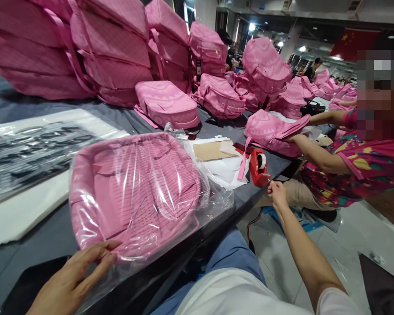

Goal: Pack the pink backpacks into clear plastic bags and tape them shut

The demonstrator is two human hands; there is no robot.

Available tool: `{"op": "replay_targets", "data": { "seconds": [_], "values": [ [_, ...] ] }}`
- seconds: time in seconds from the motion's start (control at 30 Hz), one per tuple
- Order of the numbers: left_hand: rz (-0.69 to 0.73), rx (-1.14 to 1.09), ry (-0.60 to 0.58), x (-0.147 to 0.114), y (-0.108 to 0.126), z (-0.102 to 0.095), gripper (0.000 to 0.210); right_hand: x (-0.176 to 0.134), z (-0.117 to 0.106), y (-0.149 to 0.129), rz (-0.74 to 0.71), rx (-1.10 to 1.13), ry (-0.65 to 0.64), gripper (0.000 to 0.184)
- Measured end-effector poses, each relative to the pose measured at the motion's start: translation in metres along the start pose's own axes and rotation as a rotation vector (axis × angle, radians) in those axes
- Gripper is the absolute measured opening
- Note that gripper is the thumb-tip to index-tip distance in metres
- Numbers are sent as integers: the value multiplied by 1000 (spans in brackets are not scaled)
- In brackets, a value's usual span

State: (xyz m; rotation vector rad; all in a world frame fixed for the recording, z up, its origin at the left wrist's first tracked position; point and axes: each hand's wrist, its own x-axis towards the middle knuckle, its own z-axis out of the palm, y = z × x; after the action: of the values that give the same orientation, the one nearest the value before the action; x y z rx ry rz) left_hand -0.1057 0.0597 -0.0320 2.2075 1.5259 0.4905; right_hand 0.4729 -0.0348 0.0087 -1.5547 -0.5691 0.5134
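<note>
A pink backpack [144, 188] lies flat in a clear plastic bag [216, 202] on the dark-covered table. At its lower left corner, my left hand [80, 269] pinches the loose plastic, with the fingertips against the backpack's edge. To the right stands a red tape dispenser [258, 168] with a white roll at the table's edge. My right hand [277, 192] is closed in a pinch at the dispenser's front end, on what looks like the end of the tape; the strip itself barely shows.
Stacked pink backpacks [114, 52] line the back of the table. Printed plastic packaging [46, 148] lies at left. Cardboard [213, 150] and white paper [228, 168] sit beside the dispenser. At right, a seated co-worker [351, 162] handles another pink backpack [272, 131].
</note>
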Motion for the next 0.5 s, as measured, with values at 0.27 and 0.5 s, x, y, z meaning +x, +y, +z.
{"op": "replay_targets", "data": {
  "seconds": [0.27, 0.5],
  "values": [
    [-49, -266, -76, -7, 58, -28, 50, -78, 88, -31, 198, 314, -727, 53],
    [-89, -365, -118, 5, 60, -27, 29, -136, 227, -96, -237, -40, -1655, 45]
  ]
}}
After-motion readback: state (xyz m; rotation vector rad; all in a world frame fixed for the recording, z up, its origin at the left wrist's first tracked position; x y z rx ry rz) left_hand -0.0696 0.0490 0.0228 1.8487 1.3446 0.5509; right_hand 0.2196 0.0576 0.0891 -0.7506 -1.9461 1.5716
